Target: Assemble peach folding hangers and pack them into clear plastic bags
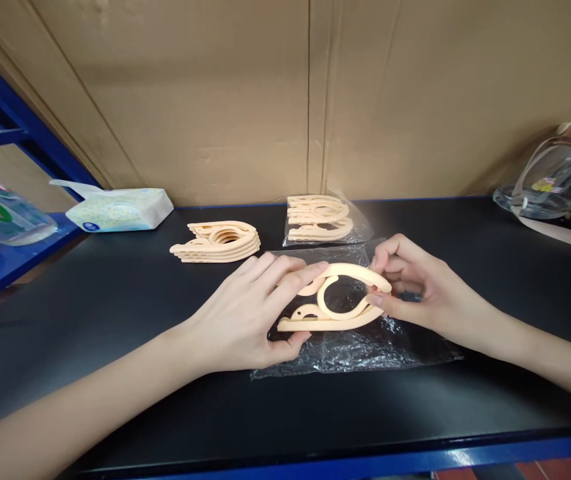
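Between my two hands is a cream plastic folding hanger (348, 325), folded up, held above a clear plastic bag (345, 357) that lies on the black tabletop. My left hand (260, 310) grips its left end, thumb below and fingers over the top. At the rounded right end, my right hand (412, 287) pinches it between thumb and fingers. Behind my left hand sits a stack of several matching folded hangers (218, 243). Farther back, more folded hangers (318, 217) lie inside another clear bag. My left fingers hide part of the held hanger.
A pack of tissues (120, 208) lies at the back left, near a blue metal frame (20, 143) and a clear plastic package with green print (0, 207). A clear bottle with a strap (555, 177) stands at the back right. Brown cardboard (205, 100) closes off the back.
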`<action>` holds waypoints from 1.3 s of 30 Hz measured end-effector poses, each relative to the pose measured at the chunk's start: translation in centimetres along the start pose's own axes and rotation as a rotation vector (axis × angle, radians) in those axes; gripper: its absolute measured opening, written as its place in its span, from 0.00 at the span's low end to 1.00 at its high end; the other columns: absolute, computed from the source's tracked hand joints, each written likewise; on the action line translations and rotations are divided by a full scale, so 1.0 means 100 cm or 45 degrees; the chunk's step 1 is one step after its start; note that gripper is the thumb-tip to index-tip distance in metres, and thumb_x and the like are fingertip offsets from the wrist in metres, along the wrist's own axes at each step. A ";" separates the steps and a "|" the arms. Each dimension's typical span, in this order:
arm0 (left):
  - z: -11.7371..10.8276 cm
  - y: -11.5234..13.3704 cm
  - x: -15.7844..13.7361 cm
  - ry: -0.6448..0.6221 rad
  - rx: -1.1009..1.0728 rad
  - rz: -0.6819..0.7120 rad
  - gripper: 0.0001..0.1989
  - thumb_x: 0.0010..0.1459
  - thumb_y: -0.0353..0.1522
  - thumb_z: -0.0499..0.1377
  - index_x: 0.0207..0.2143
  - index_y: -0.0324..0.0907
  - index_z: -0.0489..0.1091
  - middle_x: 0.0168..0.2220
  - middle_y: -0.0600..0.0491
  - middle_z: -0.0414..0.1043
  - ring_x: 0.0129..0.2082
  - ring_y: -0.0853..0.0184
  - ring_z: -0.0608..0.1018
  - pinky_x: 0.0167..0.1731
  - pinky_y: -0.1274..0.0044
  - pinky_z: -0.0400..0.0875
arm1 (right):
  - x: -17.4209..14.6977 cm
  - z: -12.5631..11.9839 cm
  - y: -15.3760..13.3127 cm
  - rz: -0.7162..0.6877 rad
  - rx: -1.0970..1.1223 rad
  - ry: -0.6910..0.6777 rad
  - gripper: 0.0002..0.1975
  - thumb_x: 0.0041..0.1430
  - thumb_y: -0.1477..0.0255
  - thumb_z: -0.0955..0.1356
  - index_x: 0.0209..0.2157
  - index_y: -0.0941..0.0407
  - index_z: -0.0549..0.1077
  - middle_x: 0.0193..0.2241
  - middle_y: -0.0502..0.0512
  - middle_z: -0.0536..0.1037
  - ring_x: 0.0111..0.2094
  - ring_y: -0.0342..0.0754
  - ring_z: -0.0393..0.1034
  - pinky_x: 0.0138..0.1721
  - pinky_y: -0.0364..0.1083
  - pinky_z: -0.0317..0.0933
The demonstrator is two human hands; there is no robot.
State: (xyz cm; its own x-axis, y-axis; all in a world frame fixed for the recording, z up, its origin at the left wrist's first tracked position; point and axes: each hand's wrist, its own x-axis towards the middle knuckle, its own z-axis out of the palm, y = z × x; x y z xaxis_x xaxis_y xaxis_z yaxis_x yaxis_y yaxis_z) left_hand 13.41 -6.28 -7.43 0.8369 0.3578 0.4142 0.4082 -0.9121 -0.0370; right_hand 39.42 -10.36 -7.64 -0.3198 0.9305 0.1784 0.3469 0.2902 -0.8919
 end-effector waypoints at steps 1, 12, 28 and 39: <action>0.000 0.001 0.000 0.017 0.016 0.011 0.32 0.56 0.34 0.58 0.61 0.38 0.53 0.51 0.44 0.66 0.48 0.58 0.70 0.47 0.67 0.66 | 0.000 0.000 0.000 0.024 0.041 -0.023 0.13 0.57 0.69 0.70 0.36 0.52 0.59 0.28 0.46 0.70 0.27 0.40 0.66 0.28 0.41 0.66; 0.002 0.004 0.002 0.061 0.150 -0.039 0.35 0.52 0.32 0.59 0.61 0.36 0.52 0.46 0.43 0.66 0.43 0.57 0.70 0.41 0.69 0.68 | 0.003 0.002 -0.006 0.132 0.307 -0.127 0.11 0.55 0.68 0.71 0.38 0.55 0.68 0.29 0.48 0.71 0.27 0.40 0.68 0.27 0.41 0.71; -0.004 -0.001 0.000 0.097 0.341 0.108 0.11 0.56 0.24 0.57 0.42 0.40 0.63 0.59 0.38 0.62 0.55 0.50 0.68 0.46 0.61 0.68 | 0.004 0.001 -0.003 0.215 0.399 -0.092 0.13 0.58 0.66 0.70 0.39 0.55 0.64 0.30 0.49 0.73 0.20 0.39 0.70 0.19 0.40 0.68; 0.002 -0.003 -0.001 0.040 -0.110 0.022 0.04 0.57 0.25 0.56 0.33 0.42 0.64 0.63 0.40 0.56 0.64 0.54 0.58 0.58 0.59 0.58 | 0.008 0.002 -0.002 0.313 0.430 -0.028 0.17 0.55 0.64 0.72 0.40 0.56 0.63 0.24 0.45 0.72 0.15 0.39 0.67 0.15 0.40 0.64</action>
State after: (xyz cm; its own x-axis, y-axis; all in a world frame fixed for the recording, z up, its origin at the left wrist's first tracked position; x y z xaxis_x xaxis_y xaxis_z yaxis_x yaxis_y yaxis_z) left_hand 13.27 -6.01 -7.63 0.8310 0.3368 0.4428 0.3598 -0.9324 0.0338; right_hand 38.93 -9.72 -7.45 -0.2837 0.9569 -0.0623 0.1075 -0.0328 -0.9937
